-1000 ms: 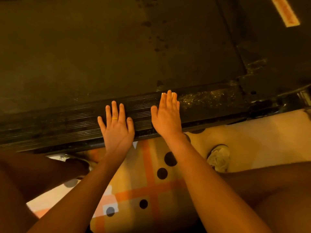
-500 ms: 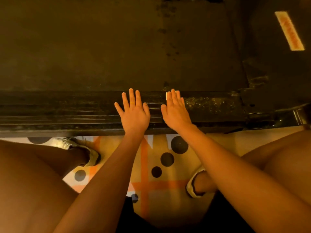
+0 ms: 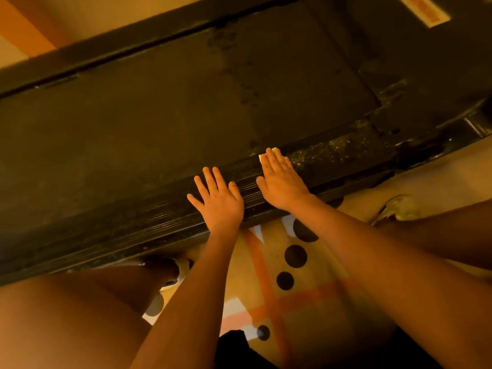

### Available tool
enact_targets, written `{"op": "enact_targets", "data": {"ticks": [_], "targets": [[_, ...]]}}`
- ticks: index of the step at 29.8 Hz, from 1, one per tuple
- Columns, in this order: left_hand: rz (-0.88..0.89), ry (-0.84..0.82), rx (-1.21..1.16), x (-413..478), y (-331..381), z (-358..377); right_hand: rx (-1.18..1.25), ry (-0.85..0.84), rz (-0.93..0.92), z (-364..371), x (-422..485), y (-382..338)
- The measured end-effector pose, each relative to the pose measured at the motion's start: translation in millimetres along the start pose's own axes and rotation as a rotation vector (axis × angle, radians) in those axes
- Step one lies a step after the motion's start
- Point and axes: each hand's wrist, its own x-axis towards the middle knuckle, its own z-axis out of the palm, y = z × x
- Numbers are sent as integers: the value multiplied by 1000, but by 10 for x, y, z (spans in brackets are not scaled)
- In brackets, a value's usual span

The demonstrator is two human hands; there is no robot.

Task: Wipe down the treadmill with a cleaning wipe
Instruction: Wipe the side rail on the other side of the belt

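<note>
While braced on treadmill rail (image 3: 133,230), pressed wipe (image 3: 263,157) flat under R hand (image 3: 282,182), fingers straight; rested L hand (image 3: 219,203) just beside, fingers spread wide, holding nothing.

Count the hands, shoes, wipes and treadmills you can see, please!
Hands: 2, left hand, right hand
Shoes: 2, left shoe, right shoe
Wipe: 1, under the right hand's fingers
Treadmill: 1
Total: 6

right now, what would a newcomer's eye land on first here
Two flat hands lie on the treadmill's ribbed side rail: left hand bare, right hand pressing a pale cleaning wipe that peeks from under it. Just right of it, a speckled dusty patch glints on the rail.
</note>
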Motion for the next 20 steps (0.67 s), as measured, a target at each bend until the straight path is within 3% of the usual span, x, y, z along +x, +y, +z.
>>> {"op": "enact_targets", "data": {"ticks": [3, 9, 16, 20], "targets": [[-2, 8, -5, -1, 5, 11, 18, -12, 8, -47, 68, 14], [-12, 49, 6, -20, 29, 23, -45, 13, -6, 146, -622, 62], [1, 41, 16, -6, 14, 28, -63, -30, 4, -109, 83, 135], [-6, 65, 6, -8, 21, 34, -42, -5, -13, -75, -206, 181]]}}
